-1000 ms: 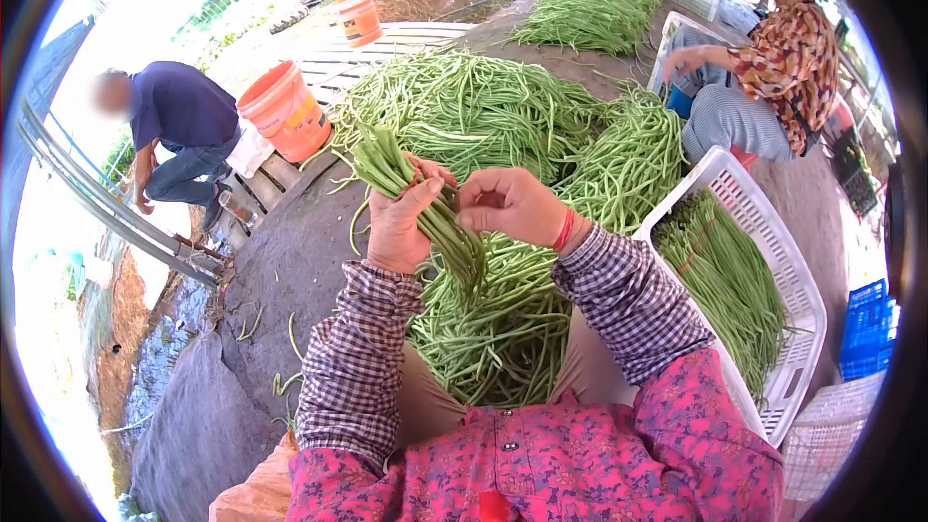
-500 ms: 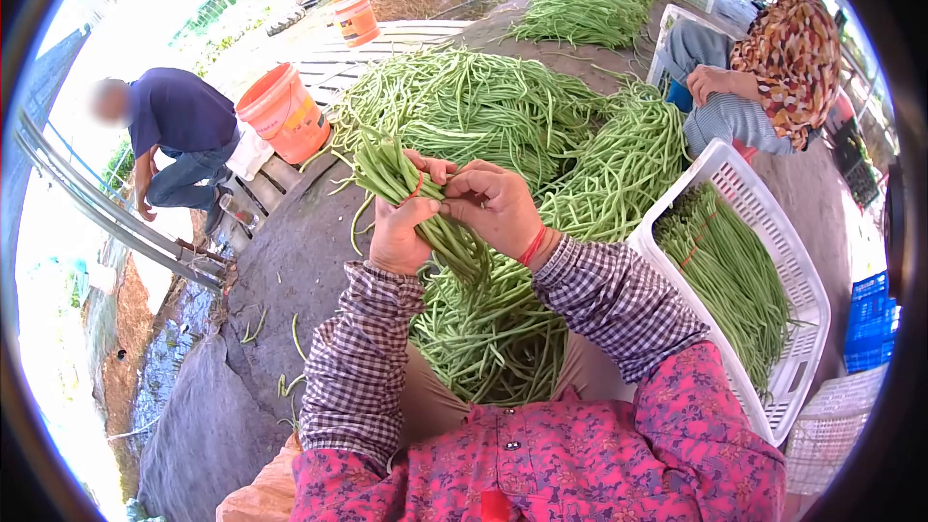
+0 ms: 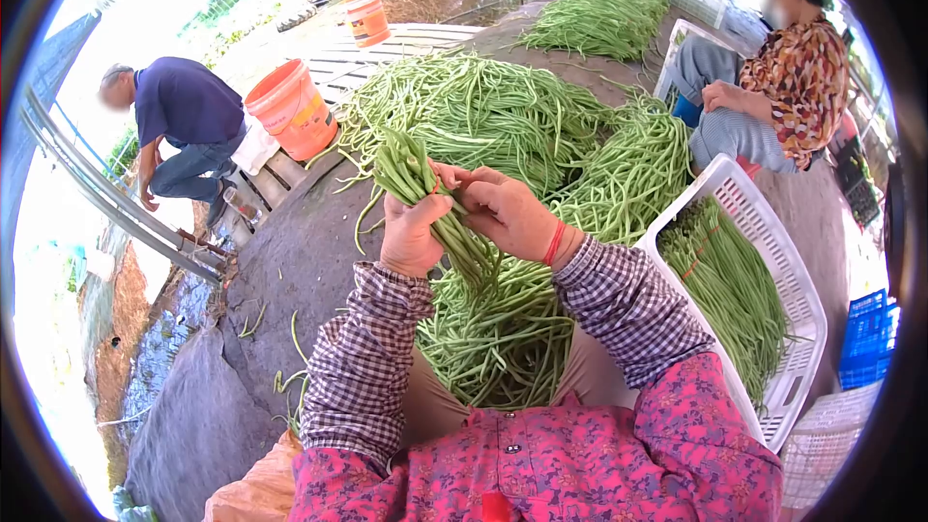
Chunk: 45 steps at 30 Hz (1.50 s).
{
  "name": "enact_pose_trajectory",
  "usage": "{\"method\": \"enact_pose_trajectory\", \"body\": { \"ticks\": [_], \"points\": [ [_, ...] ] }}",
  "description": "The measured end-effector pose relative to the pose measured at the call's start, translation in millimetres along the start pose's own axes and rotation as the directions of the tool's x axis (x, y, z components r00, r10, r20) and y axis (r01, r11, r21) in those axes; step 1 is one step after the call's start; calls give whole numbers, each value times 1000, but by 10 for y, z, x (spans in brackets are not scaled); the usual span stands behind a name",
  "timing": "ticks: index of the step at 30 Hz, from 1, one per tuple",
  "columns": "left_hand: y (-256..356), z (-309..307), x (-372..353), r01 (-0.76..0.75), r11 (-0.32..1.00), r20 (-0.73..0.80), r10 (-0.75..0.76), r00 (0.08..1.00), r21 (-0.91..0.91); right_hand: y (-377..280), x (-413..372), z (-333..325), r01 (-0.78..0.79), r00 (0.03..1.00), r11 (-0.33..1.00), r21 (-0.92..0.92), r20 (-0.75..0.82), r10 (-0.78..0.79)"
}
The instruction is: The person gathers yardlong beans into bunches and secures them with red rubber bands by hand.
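My left hand [image 3: 414,232] is wrapped round a bundle of long green beans [image 3: 404,166], its thumb across the front. A thin red band shows on the bundle near my fingers. My right hand [image 3: 507,213] touches the bundle from the right, its fingers pinched together at the band; what exactly they grip is too small to make out. Loose beans [image 3: 498,329] lie between my legs, below both hands. Behind the hands spreads a large pile of beans [image 3: 474,106].
A white crate [image 3: 807,300] at the right holds banded beans. Orange buckets [image 3: 290,111] [image 3: 366,18] stand at the back left. One person [image 3: 184,111] bends at the left; another [image 3: 797,87] sits at the right. A blue crate [image 3: 868,338] is at the far right.
My right hand has drawn slightly to the right, and its fingers have shifted at the band. My left hand still holds the bundle. The person at the right has raised their head.
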<state>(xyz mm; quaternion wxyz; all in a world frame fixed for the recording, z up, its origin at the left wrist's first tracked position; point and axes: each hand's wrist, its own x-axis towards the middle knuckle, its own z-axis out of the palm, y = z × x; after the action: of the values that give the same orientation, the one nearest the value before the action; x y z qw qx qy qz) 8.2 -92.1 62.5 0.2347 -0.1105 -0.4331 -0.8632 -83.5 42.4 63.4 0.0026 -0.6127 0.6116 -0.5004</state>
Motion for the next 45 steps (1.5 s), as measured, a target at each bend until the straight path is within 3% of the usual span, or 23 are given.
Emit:
{"method": "enact_pose_trajectory", "body": {
  "ticks": [9,12,15,17,20,24,28,31,34,37,40,41,44,45],
  "points": [
    [36,30,3,40,989,-3,-40,999,140,-44,-25,-190,-61,977,998,8,205,59],
    [103,-5,5,48,930,46,-70,996,365,-120,-29,-391,-460,888,865,202,126,443],
    [136,69,-16,-23,763,36,-1,999,646,-49,-4,-402,-213,933,837,505,-151,328],
    [132,62,-10,-107,540,81,72,994,835,-75,77,-375,-8,934,799,602,-280,221],
    [156,240,-17,-247,427,208,138,968,870,-327,211,-394,-58,933,864,500,-280,224],
    [136,209,-29,-201,485,200,53,978,851,-160,250,-454,-130,954,893,430,-192,232],
    [173,159,-45,-173,490,198,2,980,855,-193,189,-512,-233,956,962,145,-145,253],
    [206,139,-16,-179,454,197,7,980,873,-145,146,-454,-334,929,940,72,-146,341],
    [217,93,-6,-175,401,171,46,984,899,-184,77,-451,-569,796,635,523,153,586],
    [284,-24,2,-143,384,127,65,990,912,-132,-81,-630,-363,907,197,911,296,300],
    [298,-10,14,-143,407,130,60,990,902,-218,-104,-697,-427,882,440,790,257,395],
    [279,7,6,-139,420,135,40,990,897,-234,-69,-633,-358,918,460,812,218,330],
    [214,66,-9,-138,446,151,5,988,884,-411,45,-400,-225,913,664,714,-83,399],
    [203,83,-8,-140,450,157,1,988,882,-261,43,-373,-158,949,760,631,-115,293]
  ]
}}
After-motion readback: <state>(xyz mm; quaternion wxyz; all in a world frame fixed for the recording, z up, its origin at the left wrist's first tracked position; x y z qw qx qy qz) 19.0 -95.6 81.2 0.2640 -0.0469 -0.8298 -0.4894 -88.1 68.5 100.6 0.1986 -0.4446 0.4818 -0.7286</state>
